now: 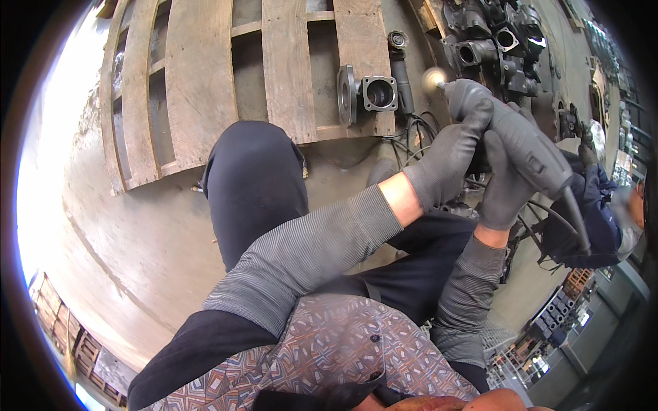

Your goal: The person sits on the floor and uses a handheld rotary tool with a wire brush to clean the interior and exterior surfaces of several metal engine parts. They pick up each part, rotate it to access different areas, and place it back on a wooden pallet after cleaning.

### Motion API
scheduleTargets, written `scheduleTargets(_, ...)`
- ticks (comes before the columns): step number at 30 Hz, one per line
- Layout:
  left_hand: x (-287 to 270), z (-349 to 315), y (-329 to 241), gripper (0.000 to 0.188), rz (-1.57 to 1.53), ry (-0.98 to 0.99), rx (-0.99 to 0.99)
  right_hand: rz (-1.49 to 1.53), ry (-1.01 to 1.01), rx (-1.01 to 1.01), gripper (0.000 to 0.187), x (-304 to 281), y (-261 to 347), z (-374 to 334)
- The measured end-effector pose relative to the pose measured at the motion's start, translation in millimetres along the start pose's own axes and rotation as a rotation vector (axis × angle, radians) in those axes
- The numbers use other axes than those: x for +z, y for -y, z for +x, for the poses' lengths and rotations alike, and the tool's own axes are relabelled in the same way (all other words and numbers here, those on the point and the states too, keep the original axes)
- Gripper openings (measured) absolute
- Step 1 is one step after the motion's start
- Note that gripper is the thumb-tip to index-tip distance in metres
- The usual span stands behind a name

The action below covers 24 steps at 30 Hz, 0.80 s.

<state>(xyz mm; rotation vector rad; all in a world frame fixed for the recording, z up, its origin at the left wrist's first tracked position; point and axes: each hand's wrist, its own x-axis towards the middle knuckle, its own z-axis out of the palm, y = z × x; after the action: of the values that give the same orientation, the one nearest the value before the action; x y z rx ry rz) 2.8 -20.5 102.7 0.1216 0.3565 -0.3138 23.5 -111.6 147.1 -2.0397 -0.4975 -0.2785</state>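
Observation:
A grey electric die grinder (528, 140) is held up at my right, tilted with its nose toward the far left. Its round tip (433, 79) is blurred, and I see it touching nothing. My left hand (449, 157), in a dark grey glove, is closed round the grinder near its front. My right hand (506, 181), gloved the same, grips the body further back. The power cord hangs from the rear end. Left of the tip, a metal casting (379, 94) with a square flange and a round bore rests on a wooden pallet (284, 75).
A second long grey tool (401, 82) lies beside the casting. Many dark castings (493, 48) are heaped at the far right. Black cables (417, 130) loop near the pallet's edge. Another person (589, 212) in dark blue is close on my right.

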Motion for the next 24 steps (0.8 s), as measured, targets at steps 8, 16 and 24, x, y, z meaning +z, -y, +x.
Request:
scheduleTargets(8,-101,-18,-60,0.035,1.229,-0.502,0.500,0.122,-0.326,-0.059,0.039,-31,-5,10)
scheduleTargets(16,-196,-11,-72,0.086,1.650,-0.655,0.483,0.260,-0.237,0.020,0.031,-50,-26,3)
scheduleTargets(24,-237,25,-63,0.057,1.503,-0.726,0.477,0.368,-0.340,0.174,0.030,-45,-28,6)
